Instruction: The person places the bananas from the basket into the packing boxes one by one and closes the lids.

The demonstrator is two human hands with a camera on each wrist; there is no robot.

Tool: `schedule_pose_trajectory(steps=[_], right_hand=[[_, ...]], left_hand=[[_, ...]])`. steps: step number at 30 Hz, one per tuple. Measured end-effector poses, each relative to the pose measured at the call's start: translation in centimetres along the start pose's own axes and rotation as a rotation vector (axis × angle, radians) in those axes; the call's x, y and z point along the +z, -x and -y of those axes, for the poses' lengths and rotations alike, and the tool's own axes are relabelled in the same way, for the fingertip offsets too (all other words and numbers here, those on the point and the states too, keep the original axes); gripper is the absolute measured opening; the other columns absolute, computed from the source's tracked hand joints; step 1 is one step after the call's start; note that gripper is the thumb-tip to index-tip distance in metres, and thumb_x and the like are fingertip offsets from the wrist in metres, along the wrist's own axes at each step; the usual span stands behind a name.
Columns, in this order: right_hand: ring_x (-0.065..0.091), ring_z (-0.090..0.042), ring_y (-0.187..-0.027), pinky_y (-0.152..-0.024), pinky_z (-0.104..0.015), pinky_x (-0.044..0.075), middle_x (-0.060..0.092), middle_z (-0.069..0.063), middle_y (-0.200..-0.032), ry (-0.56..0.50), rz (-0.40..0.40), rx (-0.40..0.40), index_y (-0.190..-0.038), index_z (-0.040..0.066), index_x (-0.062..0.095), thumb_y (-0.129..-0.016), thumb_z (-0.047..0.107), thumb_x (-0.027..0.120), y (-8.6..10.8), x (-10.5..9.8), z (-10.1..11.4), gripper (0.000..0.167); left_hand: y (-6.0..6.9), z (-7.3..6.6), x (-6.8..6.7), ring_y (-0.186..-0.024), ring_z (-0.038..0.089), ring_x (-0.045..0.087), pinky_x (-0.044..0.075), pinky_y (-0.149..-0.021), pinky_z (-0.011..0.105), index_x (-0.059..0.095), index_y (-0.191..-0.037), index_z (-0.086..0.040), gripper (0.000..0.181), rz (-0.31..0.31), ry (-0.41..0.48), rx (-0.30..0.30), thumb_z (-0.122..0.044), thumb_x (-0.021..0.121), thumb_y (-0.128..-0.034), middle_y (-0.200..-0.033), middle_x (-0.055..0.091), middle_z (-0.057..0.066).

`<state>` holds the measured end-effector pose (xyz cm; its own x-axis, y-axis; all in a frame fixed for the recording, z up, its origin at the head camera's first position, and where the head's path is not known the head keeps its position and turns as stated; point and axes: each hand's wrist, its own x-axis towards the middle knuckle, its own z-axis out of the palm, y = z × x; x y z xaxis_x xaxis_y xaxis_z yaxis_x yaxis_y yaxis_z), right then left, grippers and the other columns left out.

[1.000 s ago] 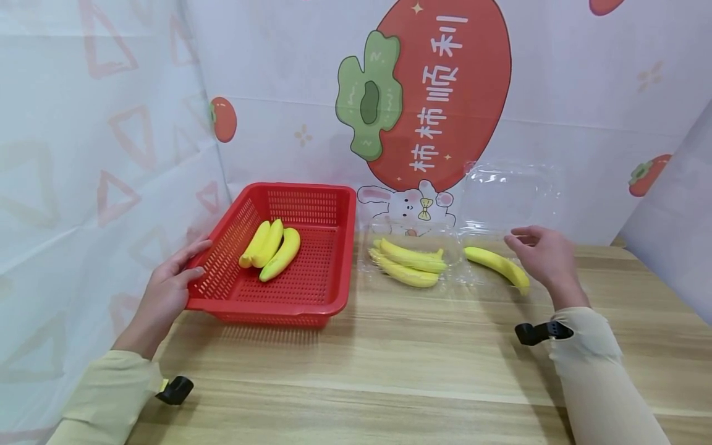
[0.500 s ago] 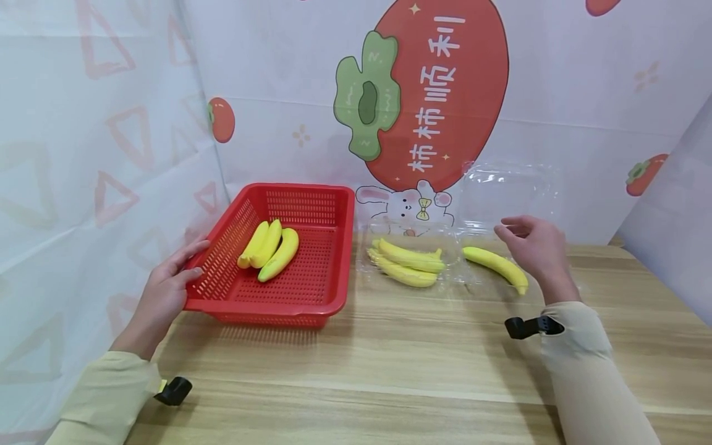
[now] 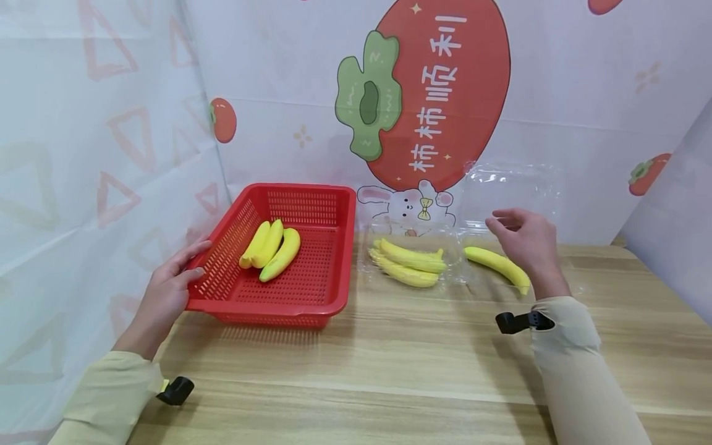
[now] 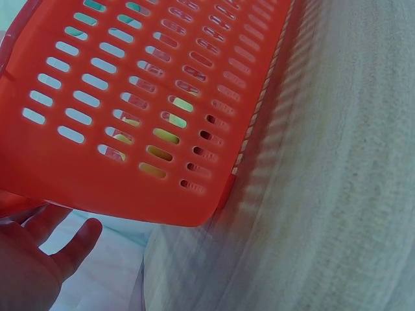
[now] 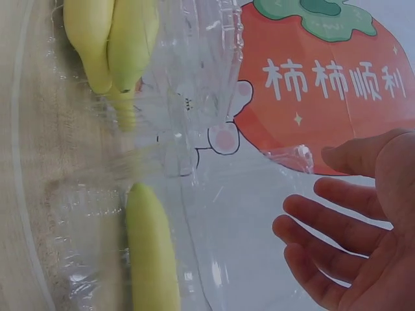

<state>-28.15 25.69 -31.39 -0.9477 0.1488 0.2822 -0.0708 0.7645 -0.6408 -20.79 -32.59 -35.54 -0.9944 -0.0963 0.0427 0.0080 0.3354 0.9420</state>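
Note:
My left hand (image 3: 162, 289) holds the left rim of a red plastic basket (image 3: 267, 308), with the thumb by the edge. Several yellow bananas (image 3: 280, 254) lie inside the basket, also glimpsed through its slots in the left wrist view. My right hand (image 3: 525, 241) hovers with loosely bent fingers and nothing in them. Below and left of it, one banana (image 3: 495, 262) lies in a clear plastic box (image 5: 78, 272) whose lid (image 3: 512, 191) stands raised behind. Beside that is another clear box (image 3: 361, 253) with several bananas (image 3: 408, 264) in it.
All this stands on a wood-grain table (image 3: 334, 383). A white printed cloth (image 3: 278, 80) with persimmon drawings hangs close behind the basket and boxes. Another cloth wall (image 3: 72, 204) runs along the left, near my left hand.
My right hand has shifted left and slightly up, over the box with one banana. The left hand, basket and bananas have stayed in place.

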Motion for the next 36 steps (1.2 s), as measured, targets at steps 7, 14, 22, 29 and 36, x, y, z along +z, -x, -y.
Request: schedule_pose_trajectory(steps=[7,14,22,29,36], right_hand=[[0.068,-0.042,-0.123,-0.098,-0.052,0.055,0.072,-0.023,-0.134,-0.012,-0.002,-0.012,-0.143,0.006,0.065,-0.106,0.047,0.058,0.0,0.5,0.3,0.056],[0.065,-0.043,-0.126,-0.102,-0.057,0.057,0.068,-0.024,-0.140,-0.001,0.020,0.010,-0.149,0.007,0.060,-0.106,0.046,0.058,0.1,1.4,1.0,0.058],[0.064,-0.044,-0.127,-0.103,-0.058,0.057,0.067,-0.024,-0.141,0.016,0.031,-0.017,-0.152,0.007,0.057,-0.106,0.043,0.060,0.0,2.2,2.4,0.058],[0.068,-0.043,-0.123,-0.102,-0.058,0.057,0.071,-0.025,-0.135,-0.004,0.023,-0.066,-0.147,0.005,0.062,-0.104,0.038,0.063,-0.2,2.9,3.5,0.054],[0.068,-0.042,-0.122,-0.103,-0.058,0.056,0.071,-0.024,-0.134,-0.023,0.032,-0.098,-0.146,0.006,0.062,-0.105,0.038,0.064,-0.3,3.6,4.6,0.053]], left_hand=[[0.0,0.0,0.2,-0.123,0.004,0.046,0.056,-0.082,0.009,0.039,-0.166,-0.022,0.053,-0.017,-0.012,0.036,-0.016,0.040,-0.1131,-0.178,0.021,-0.005],[0.0,-0.1,0.3,-0.121,0.001,0.046,0.056,-0.083,0.009,0.038,-0.166,-0.022,0.053,-0.015,-0.014,0.034,-0.015,0.040,-0.1131,-0.178,0.020,-0.005],[-0.1,-0.1,0.3,-0.137,0.010,0.039,0.055,-0.085,0.007,0.040,-0.165,-0.022,0.053,-0.016,-0.005,0.039,-0.016,0.040,-0.1132,-0.178,0.022,-0.007],[-0.2,-0.1,0.2,-0.134,0.008,0.041,0.055,-0.084,0.008,0.039,-0.166,-0.021,0.053,-0.016,-0.002,0.035,-0.015,0.039,-0.1131,-0.178,0.022,-0.007],[-0.1,-0.1,0.2,-0.131,0.007,0.043,0.056,-0.084,0.008,0.037,-0.167,-0.020,0.054,-0.019,-0.019,0.021,-0.015,0.039,-0.1132,-0.178,0.020,-0.007]])
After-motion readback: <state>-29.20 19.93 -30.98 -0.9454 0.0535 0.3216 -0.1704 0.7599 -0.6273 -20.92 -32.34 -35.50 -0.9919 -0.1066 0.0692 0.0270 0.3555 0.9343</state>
